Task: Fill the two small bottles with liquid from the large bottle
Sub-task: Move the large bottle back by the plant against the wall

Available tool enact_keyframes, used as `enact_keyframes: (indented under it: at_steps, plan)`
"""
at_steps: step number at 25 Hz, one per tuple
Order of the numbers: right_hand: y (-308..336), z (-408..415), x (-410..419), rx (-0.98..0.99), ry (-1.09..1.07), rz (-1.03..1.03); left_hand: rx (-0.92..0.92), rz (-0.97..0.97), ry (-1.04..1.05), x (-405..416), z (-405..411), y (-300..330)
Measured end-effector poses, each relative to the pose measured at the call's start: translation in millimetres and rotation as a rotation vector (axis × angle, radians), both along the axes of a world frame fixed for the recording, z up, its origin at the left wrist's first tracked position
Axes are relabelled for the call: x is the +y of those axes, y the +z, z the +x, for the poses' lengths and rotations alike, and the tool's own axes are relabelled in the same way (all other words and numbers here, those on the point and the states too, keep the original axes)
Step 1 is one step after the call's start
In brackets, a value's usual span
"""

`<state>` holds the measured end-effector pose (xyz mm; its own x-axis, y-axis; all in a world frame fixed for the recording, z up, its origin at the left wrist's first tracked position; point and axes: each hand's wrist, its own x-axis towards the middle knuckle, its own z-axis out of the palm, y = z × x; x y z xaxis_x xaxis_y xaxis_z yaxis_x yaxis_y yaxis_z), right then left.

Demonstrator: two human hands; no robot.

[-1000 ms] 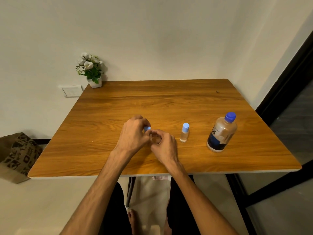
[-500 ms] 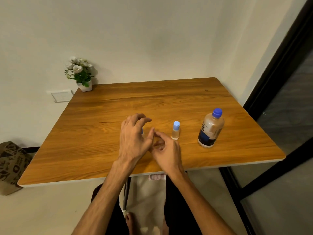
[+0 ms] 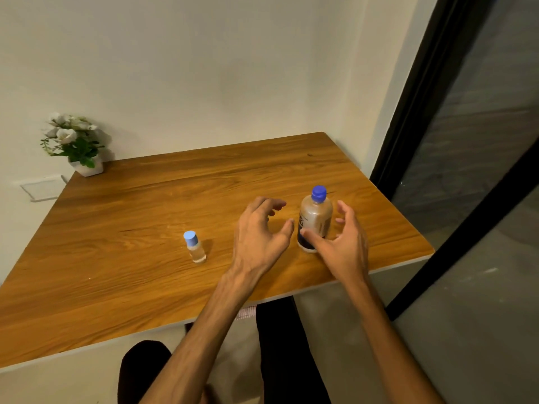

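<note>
Wooden table (image 3: 131, 217), set against a pale wall; potted flowers (image 3: 76, 142) at its far left corner. Large bottle (image 3: 315, 221), blue cap on, upright near the right edge. One small bottle (image 3: 194, 247), capped, upright toward the front middle; the second is not visible, possibly hidden behind the left hand (image 3: 259, 231). Both hands spread, holding nothing; right hand (image 3: 341, 240) flanks the large bottle, thumb seemingly touching it. Advised: grip the body low, steady it, twist the cap off upright.
</note>
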<state>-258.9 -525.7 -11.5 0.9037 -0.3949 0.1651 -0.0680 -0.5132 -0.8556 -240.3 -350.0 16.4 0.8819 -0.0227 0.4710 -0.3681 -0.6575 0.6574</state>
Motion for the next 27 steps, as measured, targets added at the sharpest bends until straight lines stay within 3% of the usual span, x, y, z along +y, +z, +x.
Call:
enact_keyframes:
  at_steps: [4, 7, 12, 15, 21, 27]
  plan:
    - [-0.3, 22.0, 9.8, -0.067, 0.07, 0.017, 0.157, 0.076, -0.067, -17.3, 28.5, 8.3]
    - [21.3, 51.9, 26.2, -0.105, 0.143, 0.061, 0.136, 0.079, -0.057, -4.8, 52.0, 23.3]
    - [88.1, 140.5, 106.6, -0.204, 0.368, 0.046, 0.041, -0.051, 0.103, 81.0, 115.6, 73.0]
    - [105.7, 199.8, 184.2, -0.141, 0.487, -0.013, 0.043, -0.095, 0.227, 150.5, 155.8, 83.4]
    - [75.8, 308.5, 355.3, 0.002, 0.609, -0.101, 0.155, -0.281, 0.461, 293.6, 234.8, 46.5]
    - [22.8, 391.8, 462.8, 0.052, 0.667, -0.14, 0.234, -0.415, 0.523, 385.4, 307.1, -7.1]
